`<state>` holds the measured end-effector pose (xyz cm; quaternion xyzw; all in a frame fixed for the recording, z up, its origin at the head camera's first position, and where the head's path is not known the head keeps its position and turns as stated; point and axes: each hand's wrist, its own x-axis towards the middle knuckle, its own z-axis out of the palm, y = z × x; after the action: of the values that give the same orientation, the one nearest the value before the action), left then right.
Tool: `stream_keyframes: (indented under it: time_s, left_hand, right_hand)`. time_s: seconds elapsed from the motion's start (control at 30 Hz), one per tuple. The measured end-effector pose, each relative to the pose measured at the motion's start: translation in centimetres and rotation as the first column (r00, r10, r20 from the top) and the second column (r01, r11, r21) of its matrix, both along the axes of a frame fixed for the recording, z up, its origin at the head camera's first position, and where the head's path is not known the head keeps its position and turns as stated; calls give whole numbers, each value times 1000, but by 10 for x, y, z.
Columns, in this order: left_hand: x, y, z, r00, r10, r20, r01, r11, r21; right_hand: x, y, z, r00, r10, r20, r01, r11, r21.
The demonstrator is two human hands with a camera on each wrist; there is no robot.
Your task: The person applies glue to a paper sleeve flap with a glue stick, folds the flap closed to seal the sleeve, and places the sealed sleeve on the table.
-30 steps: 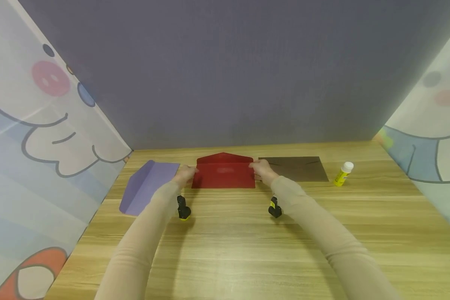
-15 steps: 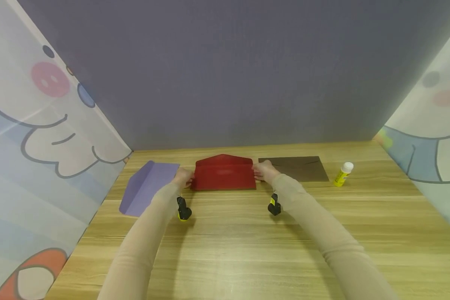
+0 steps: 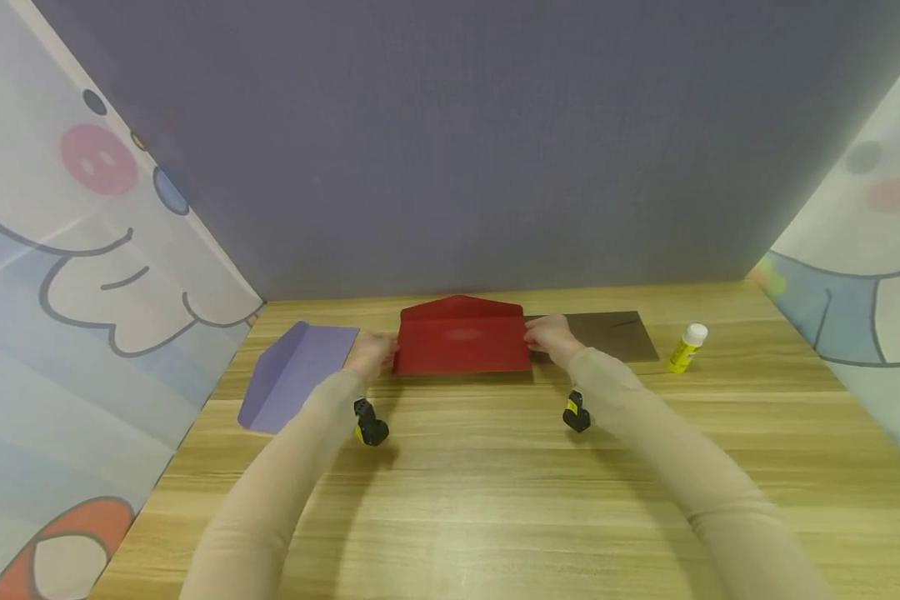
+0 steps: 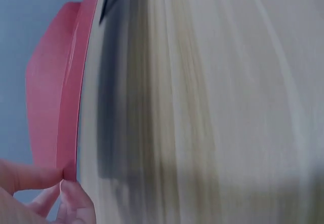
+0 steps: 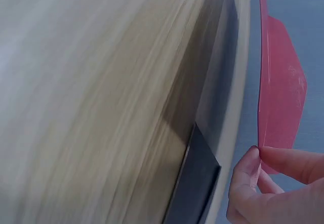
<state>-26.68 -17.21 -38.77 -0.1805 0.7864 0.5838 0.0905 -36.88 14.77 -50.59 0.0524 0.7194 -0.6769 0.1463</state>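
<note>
A red envelope (image 3: 461, 346) with its flap unfolded hangs slightly above the table between both hands. My left hand (image 3: 372, 354) pinches its left edge between thumb and fingers, seen close in the left wrist view, where the red envelope (image 4: 68, 97) appears nearly edge-on. At the opposite edge my right hand (image 3: 551, 335) pinches the paper between thumb and forefinger; the right wrist view shows that grip on the envelope (image 5: 283, 92) closely. A dark brown envelope (image 3: 615, 333) lies flat on the table, partly hidden by the right hand. The purple envelope (image 3: 300, 375), flap unfolded, lies beside the left hand.
A yellow glue stick (image 3: 687, 347) with a white cap stands at the right on the wooden table (image 3: 457, 500). A grey panel (image 3: 450, 150) rises behind the table's back edge. Cartoon-printed sheets flank both sides.
The red envelope has shifted right with both hands and now overlaps the brown envelope's left end in view. The purple envelope and glue stick have stayed put.
</note>
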Motion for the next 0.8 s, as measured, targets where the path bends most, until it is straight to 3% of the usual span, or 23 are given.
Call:
stream_keyframes:
  time_s: [0.07, 0.17, 0.23, 0.27, 0.33, 0.4, 0.47, 0.5, 0.53, 0.67, 0.8]
  left_hand:
    - [8, 6, 9, 1000, -12, -9, 12, 999, 31]
    - [12, 13, 13, 999, -16, -37, 18, 998, 61]
    - [14, 17, 13, 998, -11, -60, 15, 998, 67]
    - [-2, 8, -12, 994, -30, -104, 40, 995, 94]
    - [0, 12, -12, 992, -33, -120, 46, 993, 109]
    - [5, 16, -10, 991, -34, -131, 49, 992, 119]
    - [11, 20, -6, 991, -39, -127, 55, 990, 126]
    - [32, 33, 22, 995, -28, -91, 38, 994, 101]
    - [36, 34, 24, 996, -32, -87, 41, 993, 107]
    - [50, 38, 29, 995, -56, -85, 66, 991, 114]
    - [61, 40, 24, 993, -77, -95, 88, 989, 117]
  right_hand:
    - [32, -4, 40, 1000, -8, 6, 8, 999, 40]
    - [87, -11, 109, 1000, -5, 22, 2, 994, 110]
    - [108, -13, 135, 999, -10, 47, 2, 987, 163]
    - [113, -10, 138, 999, -1, 41, -6, 986, 168]
    - [119, -4, 142, 999, 8, 44, -15, 986, 169]
    - [118, 5, 134, 999, 16, 44, -23, 985, 170]
    - [127, 11, 139, 998, 31, 47, -38, 985, 166]
    - [131, 14, 142, 998, 38, 50, -45, 985, 165]
    - [135, 16, 144, 998, 45, 48, -52, 986, 160]
    - [149, 26, 149, 997, 73, 33, -77, 983, 166]
    - [162, 35, 150, 994, 110, 18, -111, 965, 236]
